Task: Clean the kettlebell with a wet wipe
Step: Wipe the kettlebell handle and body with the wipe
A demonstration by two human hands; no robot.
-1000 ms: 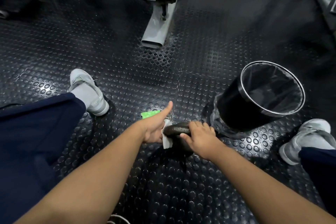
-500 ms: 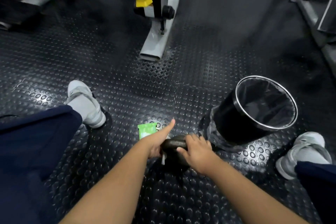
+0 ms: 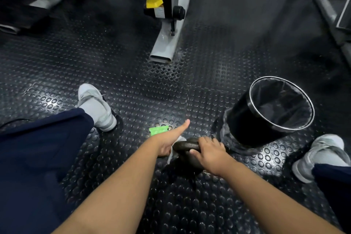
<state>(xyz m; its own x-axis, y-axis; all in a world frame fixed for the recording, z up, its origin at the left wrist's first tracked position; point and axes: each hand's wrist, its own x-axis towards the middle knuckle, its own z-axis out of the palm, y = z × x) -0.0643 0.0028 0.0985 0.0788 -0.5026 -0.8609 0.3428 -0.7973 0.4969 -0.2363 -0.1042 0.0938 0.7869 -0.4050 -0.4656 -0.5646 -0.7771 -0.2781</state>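
Observation:
A dark kettlebell (image 3: 185, 146) stands on the studded rubber floor, low in the middle of the view. My right hand (image 3: 209, 153) grips the right part of its handle from above. My left hand (image 3: 167, 141) presses a white wet wipe (image 3: 175, 149) against the left end of the handle, thumb stretched out and pointing away from me. Most of the wipe and the kettlebell's body are hidden under my hands.
A green wipe packet (image 3: 158, 130) lies just behind my left hand. A black bin with a liner (image 3: 266, 112) stands to the right of the kettlebell. My grey shoes (image 3: 96, 107) (image 3: 319, 156) flank the spot. A gym machine's grey foot (image 3: 167, 43) stands further off.
The view has tilted up, so hands and kettlebell sit lower in the picture. My left hand with the wipe has shifted slightly along the handle's left end; my right hand keeps its grip.

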